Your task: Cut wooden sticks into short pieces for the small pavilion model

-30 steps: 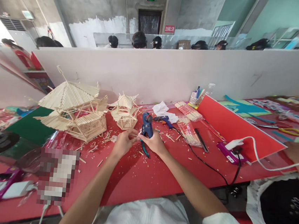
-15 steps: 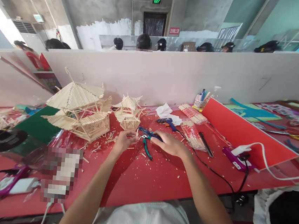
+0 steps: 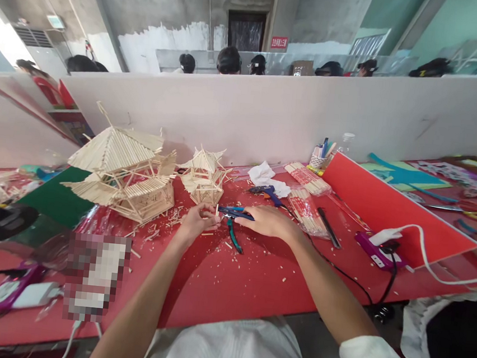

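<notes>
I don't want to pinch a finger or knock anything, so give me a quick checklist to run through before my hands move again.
1. Stick pinched in the left hand: ok, held upright at the fingertips.
2. Blue hand tool gripped in the right hand: ok.
3. Tool's tip clear of the left fingers: cannot tell, too small to see.
4. Space under the tool free: not ok, teal-handled pliers lie there.
5. Glue gun away from both hands: ok, beyond the right hand.
6. Red tabletop swept: not ok, wood scraps are scattered over it.
</notes>
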The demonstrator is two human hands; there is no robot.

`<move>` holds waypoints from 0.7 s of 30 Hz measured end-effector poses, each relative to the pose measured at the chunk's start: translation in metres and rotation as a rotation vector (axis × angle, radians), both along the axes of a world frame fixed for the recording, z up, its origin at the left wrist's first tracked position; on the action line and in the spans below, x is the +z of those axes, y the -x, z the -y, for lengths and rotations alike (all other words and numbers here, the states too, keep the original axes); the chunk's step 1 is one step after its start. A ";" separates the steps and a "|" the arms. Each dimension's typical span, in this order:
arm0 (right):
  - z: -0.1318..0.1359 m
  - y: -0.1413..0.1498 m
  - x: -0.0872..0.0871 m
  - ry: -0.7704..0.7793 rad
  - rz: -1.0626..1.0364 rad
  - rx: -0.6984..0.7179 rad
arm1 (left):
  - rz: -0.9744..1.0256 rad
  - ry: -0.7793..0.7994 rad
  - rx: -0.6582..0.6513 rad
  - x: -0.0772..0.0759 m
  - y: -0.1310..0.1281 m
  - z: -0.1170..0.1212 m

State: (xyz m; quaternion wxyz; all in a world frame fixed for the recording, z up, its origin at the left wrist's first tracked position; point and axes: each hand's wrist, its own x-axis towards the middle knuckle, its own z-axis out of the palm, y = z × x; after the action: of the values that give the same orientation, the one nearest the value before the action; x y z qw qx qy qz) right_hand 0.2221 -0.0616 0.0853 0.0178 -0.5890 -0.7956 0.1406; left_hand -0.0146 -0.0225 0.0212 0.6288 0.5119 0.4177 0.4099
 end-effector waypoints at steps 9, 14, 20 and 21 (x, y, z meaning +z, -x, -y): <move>-0.006 0.009 -0.002 -0.038 -0.020 0.055 | 0.002 0.049 -0.004 -0.005 0.001 -0.002; -0.006 0.007 -0.004 -0.074 -0.082 0.037 | -0.019 0.057 -0.010 0.000 0.000 0.001; -0.007 0.004 -0.006 -0.079 -0.118 0.036 | -0.044 0.061 -0.025 0.000 0.001 0.002; -0.007 0.004 -0.006 -0.081 -0.121 0.037 | -0.046 0.063 -0.028 0.000 0.001 0.002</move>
State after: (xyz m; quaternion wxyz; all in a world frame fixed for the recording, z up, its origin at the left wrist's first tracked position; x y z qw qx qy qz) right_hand 0.2176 -0.0544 0.0793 0.0868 -0.5634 -0.8089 0.1439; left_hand -0.0153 -0.0248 0.0207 0.6406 0.5070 0.4374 0.3758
